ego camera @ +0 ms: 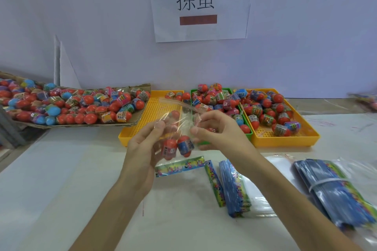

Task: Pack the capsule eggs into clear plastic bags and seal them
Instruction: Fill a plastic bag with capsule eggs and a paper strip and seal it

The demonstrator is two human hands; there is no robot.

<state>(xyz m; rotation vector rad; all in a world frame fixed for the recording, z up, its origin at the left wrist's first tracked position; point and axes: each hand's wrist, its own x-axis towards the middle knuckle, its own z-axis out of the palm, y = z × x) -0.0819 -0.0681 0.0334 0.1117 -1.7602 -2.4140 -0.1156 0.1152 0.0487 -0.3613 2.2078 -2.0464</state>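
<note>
head view: you hold the clear plastic bag (179,128) upright between both hands, its long axis vertical. your left hand (142,144) pinches its left edge, your right hand (214,130) pinches the right edge, both near the mouth. the capsule eggs (177,146) sit at the bottom, below your fingertips. the open flap rises above the fingers, so i judge the sealing fold must go downward over them.
</note>
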